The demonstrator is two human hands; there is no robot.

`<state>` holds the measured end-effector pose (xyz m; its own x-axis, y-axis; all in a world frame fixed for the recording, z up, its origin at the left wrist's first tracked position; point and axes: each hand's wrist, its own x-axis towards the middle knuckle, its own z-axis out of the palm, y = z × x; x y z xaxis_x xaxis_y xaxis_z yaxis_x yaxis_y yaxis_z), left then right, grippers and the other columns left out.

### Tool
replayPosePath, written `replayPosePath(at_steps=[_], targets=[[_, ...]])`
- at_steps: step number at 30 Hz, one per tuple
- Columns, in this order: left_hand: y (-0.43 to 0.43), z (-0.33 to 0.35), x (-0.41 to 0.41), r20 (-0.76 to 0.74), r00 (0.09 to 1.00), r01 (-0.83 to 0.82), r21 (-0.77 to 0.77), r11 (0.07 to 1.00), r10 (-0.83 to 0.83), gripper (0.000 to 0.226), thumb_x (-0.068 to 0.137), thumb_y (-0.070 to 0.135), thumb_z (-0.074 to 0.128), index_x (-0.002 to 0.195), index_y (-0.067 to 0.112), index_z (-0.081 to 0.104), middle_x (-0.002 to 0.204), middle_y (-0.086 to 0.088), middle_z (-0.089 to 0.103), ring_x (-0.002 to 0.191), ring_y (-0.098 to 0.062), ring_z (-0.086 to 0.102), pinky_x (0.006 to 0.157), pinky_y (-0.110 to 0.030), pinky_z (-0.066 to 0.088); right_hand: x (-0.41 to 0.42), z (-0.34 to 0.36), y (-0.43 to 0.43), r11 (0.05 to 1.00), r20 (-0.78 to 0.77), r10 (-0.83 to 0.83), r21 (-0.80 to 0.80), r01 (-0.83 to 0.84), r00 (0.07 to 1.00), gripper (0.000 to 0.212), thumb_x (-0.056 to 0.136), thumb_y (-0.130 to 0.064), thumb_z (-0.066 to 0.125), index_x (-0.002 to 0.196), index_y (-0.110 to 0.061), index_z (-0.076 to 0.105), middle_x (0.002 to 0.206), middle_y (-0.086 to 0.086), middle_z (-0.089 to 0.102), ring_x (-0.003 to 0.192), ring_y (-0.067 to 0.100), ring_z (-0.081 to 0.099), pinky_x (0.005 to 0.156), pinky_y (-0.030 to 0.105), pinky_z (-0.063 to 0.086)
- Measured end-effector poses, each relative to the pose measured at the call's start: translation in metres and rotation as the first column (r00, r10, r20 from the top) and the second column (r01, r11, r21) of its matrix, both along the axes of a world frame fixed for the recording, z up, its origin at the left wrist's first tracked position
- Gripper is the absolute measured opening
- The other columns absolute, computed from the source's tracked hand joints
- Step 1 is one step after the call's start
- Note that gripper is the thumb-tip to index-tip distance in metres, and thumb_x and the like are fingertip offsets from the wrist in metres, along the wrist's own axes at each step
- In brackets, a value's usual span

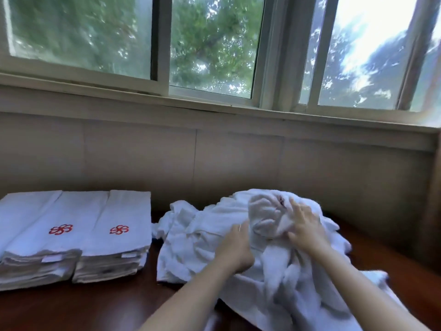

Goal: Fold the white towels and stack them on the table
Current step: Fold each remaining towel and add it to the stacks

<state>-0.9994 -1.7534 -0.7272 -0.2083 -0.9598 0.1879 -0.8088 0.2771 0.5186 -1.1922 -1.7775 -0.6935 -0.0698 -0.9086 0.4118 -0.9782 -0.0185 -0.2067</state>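
Note:
A heap of crumpled white towels (274, 263) covers the right half of the dark wooden table (95, 304). My left hand (235, 247) grips a fold of towel on the heap's left side. My right hand (303, 226) grips a bunched towel near the top of the heap, where a bit of red stitching shows. Two stacks of folded white towels stand side by side at the left: the nearer-centre stack (114, 235) and the far-left stack (38, 237), each with a red flower emblem on top.
A beige panelled wall (214, 158) runs just behind the table, with a window sill and sliding windows above it. Bare dark wood shows in front of the folded stacks and at the far right of the table.

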Motion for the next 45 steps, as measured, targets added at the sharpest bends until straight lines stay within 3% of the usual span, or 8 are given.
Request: replayPosePath(at_steps=[3, 6, 12, 16, 22, 33, 39, 45], targets=[[-0.017, 0.016, -0.04, -0.252, 0.967, -0.019, 0.013, 1.0, 0.022, 0.09, 0.088, 0.019, 0.052, 0.151, 0.027, -0.012, 0.15, -0.008, 0.02, 0.125, -0.027, 0.044, 0.094, -0.033, 0.044, -0.006, 0.0, -0.008, 0.992, 0.306, -0.128, 0.058, 0.116, 0.943, 0.077, 0.083, -0.017, 0.062, 0.147, -0.017, 0.018, 0.133, 0.017, 0.041, 0.119, 0.036, 0.045, 0.093, 0.037, 0.042], [-0.028, 0.028, -0.056, -0.454, 0.873, -0.108, 0.174, 0.979, 0.177, 0.104, 0.083, 0.026, 0.061, 0.148, 0.032, -0.019, 0.142, -0.012, 0.032, 0.112, -0.029, 0.053, 0.08, -0.031, 0.048, -0.015, 0.011, -0.007, 0.989, 0.291, -0.035, 0.145, -0.008, 0.956, 0.049, 0.081, -0.013, 0.063, 0.123, -0.013, 0.038, 0.109, 0.008, 0.054, 0.101, 0.029, 0.054, 0.073, 0.031, 0.043], [-0.014, 0.003, -0.021, -0.518, 0.81, -0.234, 0.145, 0.962, 0.275, 0.04, 0.078, 0.029, 0.053, 0.117, 0.018, 0.056, 0.11, -0.007, 0.062, 0.105, -0.027, 0.058, 0.084, -0.038, 0.051, -0.01, 0.014, 0.046, 0.903, 0.332, 0.349, 0.129, -0.409, 0.876, 0.038, 0.069, -0.006, 0.057, 0.099, -0.025, 0.043, 0.067, 0.002, 0.047, 0.06, 0.011, 0.044, 0.052, 0.024, 0.035], [0.018, 0.015, 0.031, -0.876, 0.446, -0.281, 0.057, 0.958, 0.183, 0.023, 0.081, 0.013, 0.05, 0.091, -0.003, 0.062, 0.083, -0.01, 0.062, 0.083, -0.021, 0.058, 0.064, -0.028, 0.045, 0.004, 0.019, 0.071, 0.837, 0.454, 0.457, 0.072, -0.543, 0.765, 0.045, 0.069, 0.007, 0.058, 0.097, -0.028, 0.052, 0.06, -0.004, 0.044, 0.056, 0.006, 0.041, 0.057, 0.021, 0.037], [0.088, 0.07, 0.14, -0.934, 0.345, -0.235, 0.011, 0.972, 0.094, 0.029, 0.083, 0.01, 0.047, 0.064, 0.018, 0.067, 0.072, -0.001, 0.068, 0.074, -0.014, 0.063, 0.067, -0.03, 0.048, 0.054, 0.065, 0.087, 0.875, 0.471, 0.483, -0.233, -0.424, 0.738, 0.045, 0.065, 0.017, 0.045, 0.087, -0.02, 0.058, 0.058, -0.007, 0.044, 0.051, 0.002, 0.041, 0.051, 0.013, 0.034], [0.195, 0.116, 0.279, -0.72, 0.66, -0.522, -0.234, 0.82, 0.215, 0.018, 0.092, -0.01, 0.047, 0.088, 0.004, 0.059, 0.085, -0.006, 0.058, 0.085, -0.016, 0.051, 0.071, -0.024, 0.047, 0.169, 0.092, 0.116, 0.79, 0.355, 0.503, -0.559, -0.253, 0.788, 0.04, 0.08, 0.013, 0.045, 0.112, -0.003, 0.062, 0.105, 0.017, 0.055, 0.094, 0.032, 0.056, 0.08, 0.032, 0.042], [0.219, 0.125, 0.317, -0.522, 0.737, -0.586, -0.177, 0.791, 0.429, 0.019, 0.095, 0.0, 0.044, 0.087, 0.0, 0.061, 0.085, -0.012, 0.061, 0.078, -0.017, 0.047, 0.055, -0.017, 0.04, 0.203, 0.076, 0.12, 0.952, 0.394, 0.307, -0.119, -0.283, 0.867, 0.03, 0.087, -0.003, 0.048, 0.115, -0.007, 0.059, 0.116, 0.015, 0.061, 0.109, 0.031, 0.054, 0.083, 0.03, 0.041], [0.211, 0.087, 0.274, -0.318, 0.857, -0.487, -0.248, 0.837, 0.405, 0.021, 0.096, 0.01, 0.043, 0.086, 0.006, 0.061, 0.082, -0.009, 0.065, 0.077, -0.024, 0.054, 0.072, -0.036, 0.044, 0.272, 0.043, 0.185, 0.747, 0.379, 0.602, 0.042, -0.663, 0.703, 0.024, 0.091, -0.015, 0.048, 0.108, -0.01, 0.064, 0.103, 0.008, 0.067, 0.097, 0.026, 0.062, 0.083, 0.035, 0.05]])
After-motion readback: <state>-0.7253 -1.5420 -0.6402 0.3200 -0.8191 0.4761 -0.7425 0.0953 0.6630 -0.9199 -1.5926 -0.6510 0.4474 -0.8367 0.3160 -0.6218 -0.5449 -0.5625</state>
